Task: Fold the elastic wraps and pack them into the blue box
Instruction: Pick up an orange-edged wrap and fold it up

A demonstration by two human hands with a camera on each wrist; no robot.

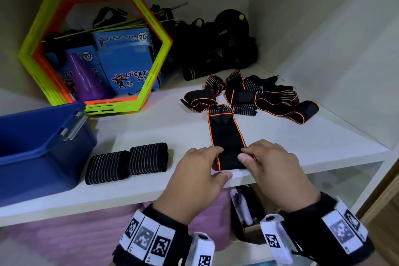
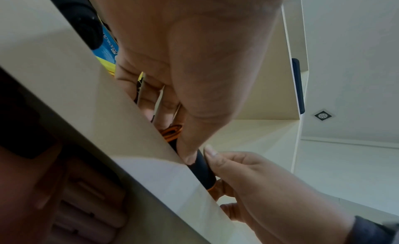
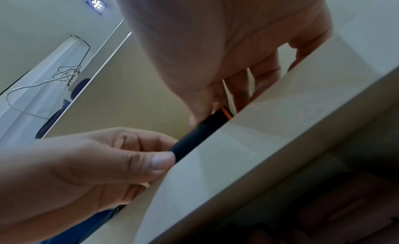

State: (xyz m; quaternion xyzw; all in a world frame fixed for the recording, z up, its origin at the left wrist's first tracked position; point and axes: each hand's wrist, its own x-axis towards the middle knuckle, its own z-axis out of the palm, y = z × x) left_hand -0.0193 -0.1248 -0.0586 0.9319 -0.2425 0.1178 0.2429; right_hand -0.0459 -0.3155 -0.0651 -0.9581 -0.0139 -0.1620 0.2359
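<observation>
A black elastic wrap with orange trim lies stretched out on the white shelf, its near end folded over at the shelf's front edge. My left hand pinches that folded end from the left. My right hand pinches it from the right. Two folded striped black wraps lie side by side just left of my hands. The blue box stands open at the shelf's left end. A heap of unfolded orange-trimmed wraps lies farther back.
A yellow-green and orange hexagon frame stands at the back left with blue "Lucky Star" boxes and a purple cone behind it. Black straps and gear pile up in the back corner. A lower shelf holds pink items.
</observation>
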